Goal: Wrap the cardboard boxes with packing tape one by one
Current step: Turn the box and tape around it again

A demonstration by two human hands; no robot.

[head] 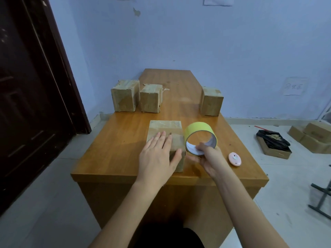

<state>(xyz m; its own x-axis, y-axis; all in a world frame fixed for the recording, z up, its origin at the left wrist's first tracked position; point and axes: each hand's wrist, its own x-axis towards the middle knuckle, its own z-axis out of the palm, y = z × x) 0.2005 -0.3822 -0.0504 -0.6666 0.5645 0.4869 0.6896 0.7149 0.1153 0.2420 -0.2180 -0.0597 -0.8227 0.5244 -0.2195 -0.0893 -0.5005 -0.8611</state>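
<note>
A cardboard box [166,128] stands near the front of the wooden table [114,145]. My left hand [157,156] lies flat on its top, fingers straight, thumb over the right edge. Just right of the box, my right hand [208,159] grips a yellow roll of packing tape [200,135] by its lower rim, thumb inside the core. The roll is held up on edge, touching the box's right side. Three more cardboard boxes stand farther back: two at the left [125,96] [151,98] and one at the right [211,101].
A small pink round device [235,158] lies on the table right of my right hand. On the floor at the right are an open box with a black bag [273,143], stacked cartons [313,137] and a metal frame [322,199]. A dark door [26,86] is at the left.
</note>
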